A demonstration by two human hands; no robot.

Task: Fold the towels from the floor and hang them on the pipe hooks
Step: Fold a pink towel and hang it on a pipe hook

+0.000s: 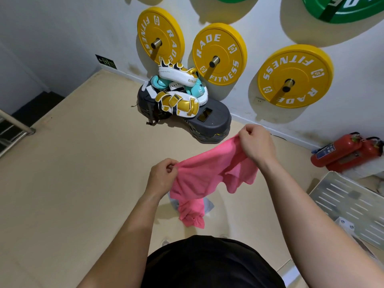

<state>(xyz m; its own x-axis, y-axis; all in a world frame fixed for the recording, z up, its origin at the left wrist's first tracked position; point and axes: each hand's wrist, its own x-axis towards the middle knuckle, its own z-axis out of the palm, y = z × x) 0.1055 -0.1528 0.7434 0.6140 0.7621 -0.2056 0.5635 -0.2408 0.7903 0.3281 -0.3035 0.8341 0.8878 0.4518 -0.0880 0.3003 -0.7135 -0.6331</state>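
A pink towel (204,175) hangs in the air in front of me, stretched along its top edge and crumpled at its lower end. My left hand (163,176) pinches its left corner. My right hand (256,142) grips the other corner, higher and further right. Behind the pink towel's lower part, a grey-blue towel (208,205) lies on the beige floor, mostly hidden. No pipe hooks show in this view.
Yellow weight plates (219,54) hang on wall pegs ahead, with green ones above. Boxing pads and gloves (176,94) sit piled on black step platforms (216,123). Two red fire extinguishers (347,151) lie at right beside a slotted white metal rack (351,204). A stair railing (14,129) is at left.
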